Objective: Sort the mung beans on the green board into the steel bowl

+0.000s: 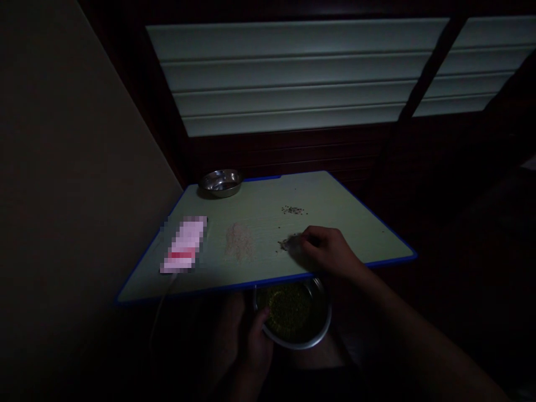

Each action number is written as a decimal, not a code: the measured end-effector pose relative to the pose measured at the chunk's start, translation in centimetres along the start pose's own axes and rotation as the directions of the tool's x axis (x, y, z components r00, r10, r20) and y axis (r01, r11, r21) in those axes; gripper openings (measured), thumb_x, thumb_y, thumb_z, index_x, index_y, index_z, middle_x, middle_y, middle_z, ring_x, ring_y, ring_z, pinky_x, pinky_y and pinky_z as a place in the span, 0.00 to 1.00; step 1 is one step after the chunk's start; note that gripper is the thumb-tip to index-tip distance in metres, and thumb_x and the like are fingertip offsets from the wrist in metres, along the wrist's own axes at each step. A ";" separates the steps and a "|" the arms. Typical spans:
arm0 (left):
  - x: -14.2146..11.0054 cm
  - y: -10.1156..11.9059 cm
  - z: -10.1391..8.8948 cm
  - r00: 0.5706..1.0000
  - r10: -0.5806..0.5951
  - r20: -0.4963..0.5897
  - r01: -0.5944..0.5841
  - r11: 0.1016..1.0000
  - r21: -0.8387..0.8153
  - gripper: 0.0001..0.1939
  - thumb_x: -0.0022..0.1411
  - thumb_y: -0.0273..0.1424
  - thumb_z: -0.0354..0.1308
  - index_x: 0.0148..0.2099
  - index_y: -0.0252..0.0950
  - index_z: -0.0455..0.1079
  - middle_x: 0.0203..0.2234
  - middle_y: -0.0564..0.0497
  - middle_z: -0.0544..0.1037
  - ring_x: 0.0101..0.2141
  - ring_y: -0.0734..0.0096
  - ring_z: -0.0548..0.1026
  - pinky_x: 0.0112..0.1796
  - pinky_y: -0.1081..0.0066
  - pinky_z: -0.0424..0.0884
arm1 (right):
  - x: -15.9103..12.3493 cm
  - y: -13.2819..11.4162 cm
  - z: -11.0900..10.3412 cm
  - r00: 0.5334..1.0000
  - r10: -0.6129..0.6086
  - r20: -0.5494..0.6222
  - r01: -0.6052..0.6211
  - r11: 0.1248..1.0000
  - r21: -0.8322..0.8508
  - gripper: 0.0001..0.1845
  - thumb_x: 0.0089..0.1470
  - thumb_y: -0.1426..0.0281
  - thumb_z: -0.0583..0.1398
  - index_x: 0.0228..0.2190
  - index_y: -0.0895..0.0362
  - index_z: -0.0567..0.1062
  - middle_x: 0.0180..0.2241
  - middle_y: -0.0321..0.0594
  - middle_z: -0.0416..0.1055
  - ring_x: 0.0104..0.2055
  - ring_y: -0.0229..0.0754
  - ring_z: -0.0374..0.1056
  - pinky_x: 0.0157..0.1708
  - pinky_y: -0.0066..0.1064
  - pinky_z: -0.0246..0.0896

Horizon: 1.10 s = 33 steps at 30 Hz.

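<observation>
My left hand [258, 340] grips the near left rim of a metal bowl [301, 345], thumb over the edge. Inside lie many small greenish grains or beans [291, 310]; the bowl is held below the table's front edge. Over the table, my right hand [324, 245] is closed, fingertips pinched together at a small pile of dark grains [288, 242]. Whether anything sits between the fingertips is hidden. Farther back lies a second scatter of dark grains [293, 210]. Left of my right hand a pale pinkish heap of grains [240, 242] is spread out.
A small folding-type table [268, 195] with a blue edge carries all this. At its far left corner stands a shallow metal bowl [221, 184]. A phone [184, 245] with a cable [161, 304] lies on the left. Dark wooden panelling [293, 146] rises behind; the room is dim.
</observation>
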<state>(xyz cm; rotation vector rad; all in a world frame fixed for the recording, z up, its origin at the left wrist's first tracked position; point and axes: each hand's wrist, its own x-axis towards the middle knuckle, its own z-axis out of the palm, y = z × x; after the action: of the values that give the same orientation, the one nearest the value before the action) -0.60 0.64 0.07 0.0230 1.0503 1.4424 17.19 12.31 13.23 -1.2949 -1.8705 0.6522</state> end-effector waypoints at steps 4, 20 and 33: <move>0.0 0.1 0.2 1.000 -0.008 -0.016 0.009 1.000 0.017 0.20 0.50 0.31 0.64 0.47 0.36 0.80 0.42 0.43 0.86 0.56 0.44 0.77 0.59 0.51 0.70 | 0.0 -0.2 -0.2 0.999 0.037 -0.019 -0.037 0.999 0.017 0.09 0.51 0.67 0.57 0.24 0.56 0.74 0.23 0.38 0.72 0.26 0.39 0.64 0.28 0.31 0.56; 0.3 -0.1 0.0 1.000 0.000 -0.013 0.000 1.000 -0.021 0.20 0.52 0.29 0.65 0.49 0.37 0.78 0.45 0.45 0.85 0.53 0.50 0.79 0.58 0.53 0.71 | 0.1 0.1 0.0 0.999 -0.009 0.034 0.007 0.999 0.047 0.09 0.53 0.67 0.59 0.26 0.57 0.77 0.25 0.38 0.75 0.29 0.40 0.66 0.32 0.32 0.60; 0.0 0.3 0.4 0.999 -0.027 -0.033 0.026 0.999 -0.022 0.19 0.52 0.29 0.64 0.48 0.37 0.79 0.41 0.46 0.86 0.50 0.52 0.81 0.58 0.53 0.70 | 0.3 0.1 0.0 0.999 0.009 0.031 -0.011 0.998 0.064 0.08 0.53 0.69 0.59 0.24 0.57 0.76 0.24 0.36 0.73 0.28 0.38 0.65 0.30 0.30 0.58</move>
<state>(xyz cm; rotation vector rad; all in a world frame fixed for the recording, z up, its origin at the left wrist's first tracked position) -0.58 0.88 0.46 -0.0306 1.0584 1.4339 17.17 12.64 13.26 -1.2609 -1.8532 0.7350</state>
